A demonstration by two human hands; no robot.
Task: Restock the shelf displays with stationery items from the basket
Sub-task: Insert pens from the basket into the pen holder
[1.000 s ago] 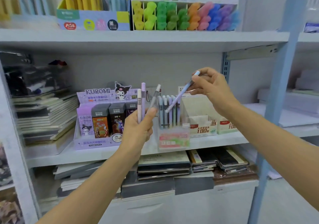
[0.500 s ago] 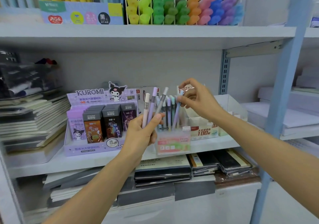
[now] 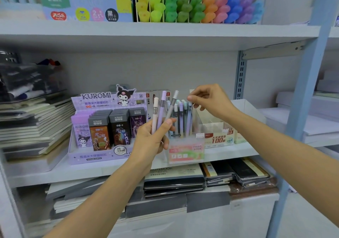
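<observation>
head view: pencil restock part done, three in hand

the left hand [image 3: 152,142] grips three pencils [image 3: 161,109] upright in a fan, cream, purple and grey, with the thumb clamped across their lower barrels. the right hand [image 3: 207,100] pinches the top of a blue pencil [image 3: 189,116], which stands in the clear display box [image 3: 185,151] among several pastel pencils already slotted there. the box sits on the middle shelf [image 3: 91,169], just beside the kuromi lead display [image 3: 102,127]. judgement: one pencil is at the point of being seated and three are left to place. the basket is out of view, so any further stock cannot be counted.
</observation>
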